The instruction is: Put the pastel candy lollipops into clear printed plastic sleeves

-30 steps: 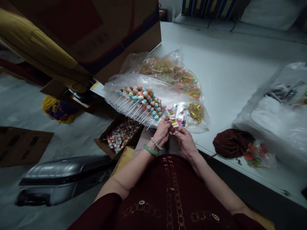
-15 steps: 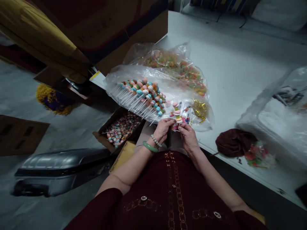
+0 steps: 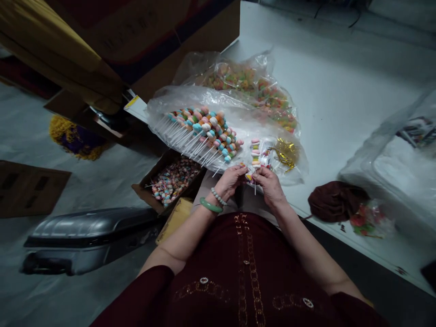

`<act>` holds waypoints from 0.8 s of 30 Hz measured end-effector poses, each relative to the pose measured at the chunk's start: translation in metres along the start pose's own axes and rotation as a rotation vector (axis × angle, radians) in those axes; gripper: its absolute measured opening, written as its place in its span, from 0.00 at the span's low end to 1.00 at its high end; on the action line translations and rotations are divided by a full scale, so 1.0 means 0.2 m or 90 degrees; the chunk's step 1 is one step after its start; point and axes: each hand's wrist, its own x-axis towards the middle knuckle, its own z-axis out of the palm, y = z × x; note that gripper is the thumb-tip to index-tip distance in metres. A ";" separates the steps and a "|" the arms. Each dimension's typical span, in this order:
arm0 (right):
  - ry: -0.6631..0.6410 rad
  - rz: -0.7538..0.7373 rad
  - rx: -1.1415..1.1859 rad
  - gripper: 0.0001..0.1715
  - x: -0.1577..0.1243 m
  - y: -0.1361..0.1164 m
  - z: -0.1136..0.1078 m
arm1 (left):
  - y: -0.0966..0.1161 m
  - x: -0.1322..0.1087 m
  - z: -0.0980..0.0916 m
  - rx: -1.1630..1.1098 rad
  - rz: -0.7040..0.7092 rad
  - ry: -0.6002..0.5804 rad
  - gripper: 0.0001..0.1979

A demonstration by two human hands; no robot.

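Observation:
My left hand [image 3: 230, 180] and my right hand [image 3: 271, 183] meet at the table's front edge, both pinched on one candy skewer [image 3: 255, 154] whose pastel pieces stand up between them and whose white stick points down. Just beyond my left hand a row of similar candy skewers [image 3: 204, 129] lies on a clear plastic sheet [image 3: 170, 102]. A bunch of gold twist ties [image 3: 284, 153] lies right of the held skewer.
A second clear bag of sweets [image 3: 254, 88] lies farther back on the white table [image 3: 334, 104]. A dark red cloth [image 3: 335, 200] and large clear bags [image 3: 395, 168] sit at right. Below left: a cardboard box of wrapped skewers [image 3: 173, 179], a grey case [image 3: 91, 238], big cartons [image 3: 119, 41].
The held skewer has been turned more upright and my two hands have closed in on its lower end. The view has shifted slightly down the table.

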 end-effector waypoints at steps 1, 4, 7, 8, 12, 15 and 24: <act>-0.003 0.000 -0.006 0.12 0.00 0.00 0.00 | 0.01 0.00 0.00 -0.005 0.007 0.002 0.10; 0.023 0.001 -0.013 0.13 -0.02 -0.01 -0.04 | 0.02 0.00 -0.01 -0.057 0.010 0.035 0.08; 0.062 0.013 -0.042 0.11 -0.11 -0.02 -0.11 | 0.06 -0.01 -0.01 -0.151 -0.011 0.091 0.05; 0.072 0.006 -0.068 0.10 -0.15 -0.01 -0.14 | 0.08 -0.02 -0.01 -0.185 -0.018 0.108 0.04; 0.108 -0.036 -0.163 0.07 -0.33 0.04 -0.21 | 0.13 -0.03 0.00 -0.284 -0.036 0.138 0.05; 0.112 -0.050 -0.233 0.05 -0.39 0.09 -0.21 | 0.14 -0.03 0.03 -0.305 -0.035 0.142 0.06; 0.104 -0.067 -0.319 0.05 -0.36 0.11 -0.20 | 0.13 -0.05 -0.01 -0.303 -0.031 0.110 0.04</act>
